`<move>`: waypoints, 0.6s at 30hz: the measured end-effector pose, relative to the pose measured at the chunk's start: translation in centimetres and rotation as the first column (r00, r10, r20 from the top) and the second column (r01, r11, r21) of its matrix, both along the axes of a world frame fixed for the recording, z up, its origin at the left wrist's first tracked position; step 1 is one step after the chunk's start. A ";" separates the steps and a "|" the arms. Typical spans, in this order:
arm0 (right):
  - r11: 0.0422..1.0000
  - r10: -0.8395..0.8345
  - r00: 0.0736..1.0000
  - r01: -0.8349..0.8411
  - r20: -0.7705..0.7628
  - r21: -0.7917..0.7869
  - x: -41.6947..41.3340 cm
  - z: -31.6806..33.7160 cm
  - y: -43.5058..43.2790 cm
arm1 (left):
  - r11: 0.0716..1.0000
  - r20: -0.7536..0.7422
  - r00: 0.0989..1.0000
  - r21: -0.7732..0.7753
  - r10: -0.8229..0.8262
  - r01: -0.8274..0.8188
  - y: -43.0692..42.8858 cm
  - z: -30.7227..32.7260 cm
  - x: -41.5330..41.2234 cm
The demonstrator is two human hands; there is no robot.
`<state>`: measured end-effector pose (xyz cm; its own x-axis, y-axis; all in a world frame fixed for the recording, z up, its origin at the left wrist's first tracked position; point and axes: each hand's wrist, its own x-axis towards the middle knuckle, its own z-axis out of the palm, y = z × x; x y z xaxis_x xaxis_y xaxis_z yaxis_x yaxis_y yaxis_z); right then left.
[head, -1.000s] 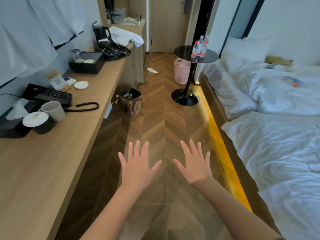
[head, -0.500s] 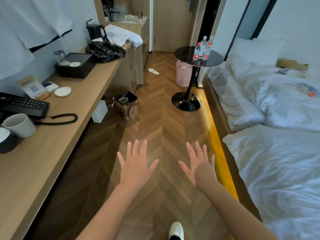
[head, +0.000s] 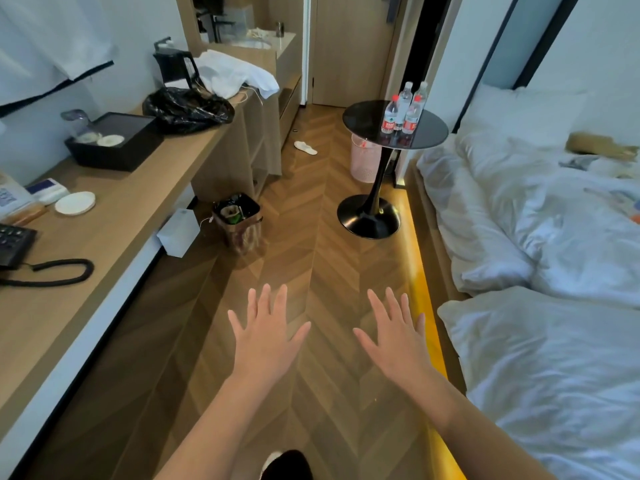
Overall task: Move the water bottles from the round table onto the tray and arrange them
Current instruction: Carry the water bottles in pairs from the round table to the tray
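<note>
The floor (head: 311, 244) is warm brown wood laid in a chevron pattern. Far right, the round worktop (head: 360, 116) is glossy black, and the water bottles (head: 403, 114) on it are clear with red labels, some red-capped. The long worktop (head: 131, 202) on the left is pale wood, and its tray (head: 114, 161) is black. The bed (head: 554, 358) is white, with a yellow strip (head: 424, 299) along its base. The far basket (head: 363, 157) is pink.

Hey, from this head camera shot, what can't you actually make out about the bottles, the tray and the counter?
Head view, water bottles on the round table: front ones hide the rear ones, so the count is unsure; labels too small to read.
Head view, black tray: its near wall hides part of its floor.
Head view, telephone: cut off by the left edge.
</note>
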<state>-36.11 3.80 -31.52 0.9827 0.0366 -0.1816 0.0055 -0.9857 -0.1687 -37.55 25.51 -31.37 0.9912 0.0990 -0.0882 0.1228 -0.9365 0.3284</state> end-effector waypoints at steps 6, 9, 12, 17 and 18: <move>1.000 -0.012 1.000 0.012 0.005 -0.005 7.1 -1.2 -2.1 | 0.999 -0.027 1.000 -0.044 0.001 -0.002 -1.8 -0.9 7.3; 1.000 -0.017 1.000 0.017 0.012 -0.006 11.8 -2.0 -2.9 | 0.999 -0.022 1.000 -0.044 -0.012 0.011 -2.4 -1.9 12.3; 0.999 -0.044 0.999 0.043 -0.018 -0.014 16.8 -2.3 -3.3 | 0.999 -0.029 0.999 -0.023 -0.043 0.043 -2.9 -2.5 17.8; 0.997 -0.077 0.997 0.077 -0.017 -0.012 24.3 -1.9 -3.6 | 0.996 -0.021 0.996 0.013 -0.091 0.092 -3.6 -2.3 26.6; 0.997 -0.082 0.997 0.082 -0.010 -0.015 25.8 -1.8 -3.7 | 0.994 -0.019 0.994 0.019 -0.103 0.104 -3.8 -2.3 28.3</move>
<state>-10.31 0.06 -33.29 0.9803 -0.0469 -0.1916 -0.0772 -0.9851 -0.1539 -9.22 21.73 -33.67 0.9945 -0.0021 -0.1050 0.0305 -0.9508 0.3084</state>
